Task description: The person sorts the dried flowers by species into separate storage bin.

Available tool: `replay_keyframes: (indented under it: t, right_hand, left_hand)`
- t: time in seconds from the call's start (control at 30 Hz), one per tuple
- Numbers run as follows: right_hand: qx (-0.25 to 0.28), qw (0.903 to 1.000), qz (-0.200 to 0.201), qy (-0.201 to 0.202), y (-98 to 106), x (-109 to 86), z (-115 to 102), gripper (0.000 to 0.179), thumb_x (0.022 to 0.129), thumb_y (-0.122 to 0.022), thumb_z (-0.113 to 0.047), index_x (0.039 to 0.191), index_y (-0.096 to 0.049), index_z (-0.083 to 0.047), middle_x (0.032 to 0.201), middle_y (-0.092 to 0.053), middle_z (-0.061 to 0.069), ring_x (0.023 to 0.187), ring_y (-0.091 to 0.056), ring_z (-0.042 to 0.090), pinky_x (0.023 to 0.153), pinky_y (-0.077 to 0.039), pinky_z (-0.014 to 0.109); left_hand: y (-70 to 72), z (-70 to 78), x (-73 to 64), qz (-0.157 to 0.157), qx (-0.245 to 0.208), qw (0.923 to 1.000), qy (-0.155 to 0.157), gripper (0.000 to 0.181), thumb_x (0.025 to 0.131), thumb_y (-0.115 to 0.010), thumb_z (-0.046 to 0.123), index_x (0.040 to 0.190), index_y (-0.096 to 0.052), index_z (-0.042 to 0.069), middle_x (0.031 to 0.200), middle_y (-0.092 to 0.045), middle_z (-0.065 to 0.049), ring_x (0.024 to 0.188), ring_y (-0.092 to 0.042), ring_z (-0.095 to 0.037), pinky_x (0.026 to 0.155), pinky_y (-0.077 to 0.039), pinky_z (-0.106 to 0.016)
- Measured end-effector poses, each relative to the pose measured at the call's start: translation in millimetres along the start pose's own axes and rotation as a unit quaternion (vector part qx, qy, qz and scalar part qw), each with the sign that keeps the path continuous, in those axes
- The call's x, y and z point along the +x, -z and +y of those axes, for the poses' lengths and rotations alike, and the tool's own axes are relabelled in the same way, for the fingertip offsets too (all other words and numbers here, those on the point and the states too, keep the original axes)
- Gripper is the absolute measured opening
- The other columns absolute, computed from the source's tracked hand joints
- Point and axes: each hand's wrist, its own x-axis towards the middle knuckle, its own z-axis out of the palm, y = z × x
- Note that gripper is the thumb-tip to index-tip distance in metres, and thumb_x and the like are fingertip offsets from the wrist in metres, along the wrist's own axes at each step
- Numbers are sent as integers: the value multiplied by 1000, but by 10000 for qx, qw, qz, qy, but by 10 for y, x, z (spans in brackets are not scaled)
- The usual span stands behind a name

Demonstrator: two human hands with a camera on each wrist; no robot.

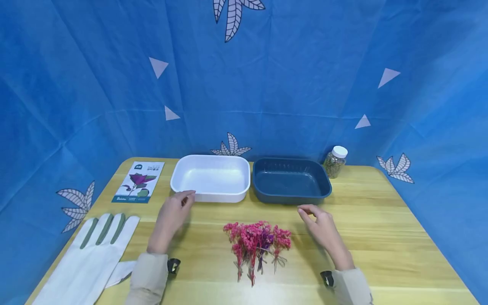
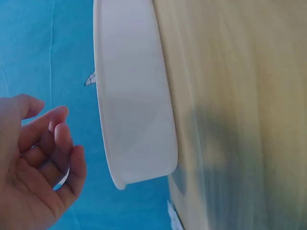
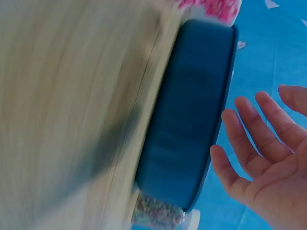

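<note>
My left hand, its fingers loosely bent and holding nothing, hovers at the front left corner of a white plastic basin. In the left wrist view that hand is beside the basin's wall. A dark blue basin stands to the right of the white one. Just before its front right side is my empty right hand, and the right wrist view shows its fingers spread and slightly bent. Small bunches of pink and purple dried flowers lie on the table between my hands.
A clear jar with a white lid stands behind the blue basin's right end. At the left lie a seed packet and white-and-green gloves. A blue patterned cloth hangs behind the wooden table.
</note>
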Motion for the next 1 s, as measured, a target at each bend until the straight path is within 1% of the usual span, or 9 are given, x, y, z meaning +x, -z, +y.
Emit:
replay_keyframes:
  t: [0.13,0.3,0.43,0.5,0.63,0.73,0.8,0.93,1.0]
  right_hand:
    - [490,9982,-135,-326,-41,-32,-80,23,94,-59,-18,107,-67,-1,101,-69,13,96,-64,29,88,-50,44]
    - [1107,9881,-384,-995,-66,-96,-197,24,94,-59,-21,106,-68,-2,101,-69,13,92,-65,22,82,-51,27]
    - [1662,9748,-473,-1410,-79,-145,-292,24,94,-59,-19,106,-66,2,98,-68,16,88,-64,20,78,-51,26]
    - [1964,9667,-501,-1564,-96,-176,-335,25,94,-59,-17,105,-65,5,97,-67,18,87,-63,21,77,-53,29]
    - [2330,9543,-597,-1772,-170,-272,-396,23,93,-60,-14,102,-65,6,96,-67,15,86,-63,19,76,-54,28]
    - [2463,9491,-735,-1819,-247,-369,-432,22,92,-62,-14,100,-66,5,96,-68,14,85,-62,17,74,-53,27]
    - [2566,9464,-873,-1757,-300,-435,-451,22,91,-62,-14,100,-65,6,96,-67,15,82,-61,15,72,-52,25]
    - [2452,9515,-1202,-1416,-385,-548,-502,21,89,-64,-16,98,-66,4,89,-66,15,71,-57,10,64,-50,21]
    - [2192,9607,-1272,-1135,-411,-583,-526,19,88,-66,-18,95,-68,0,80,-64,12,63,-53,8,58,-46,19]
  left_hand:
    - [35,-63,76,317,-361,9987,195,36,100,-47,25,123,-61,2,93,-64,-13,82,-55,-24,74,-48,-37]
    - [70,-147,164,801,-766,9926,504,31,99,-49,20,120,-63,1,84,-60,-13,74,-51,-21,63,-43,-27]
    - [77,-217,214,1294,-1116,9818,825,28,97,-51,14,118,-63,0,75,-54,-9,64,-45,-16,53,-37,-21]
    - [70,-254,231,1414,-1225,9772,998,30,97,-52,14,120,-61,-1,74,-53,-8,62,-44,-15,52,-36,-21]
    - [40,-330,252,1387,-1262,9732,1330,37,97,-52,16,129,-54,-2,82,-53,-10,65,-45,-14,55,-38,-22]
    - [0,-388,262,1294,-1286,9714,1521,44,97,-51,20,135,-47,-2,89,-53,-13,70,-46,-16,60,-40,-25]
    - [-32,-429,267,1288,-1319,9703,1562,47,97,-51,21,137,-44,-3,91,-52,-14,71,-46,-17,61,-40,-26]
    - [-91,-498,258,1212,-1387,9682,1695,49,98,-51,25,137,-44,-3,93,-50,-13,73,-45,-17,63,-40,-27]
    - [-109,-514,251,1166,-1475,9656,1798,49,98,-50,28,136,-46,-3,94,-50,-13,74,-45,-18,64,-40,-28]
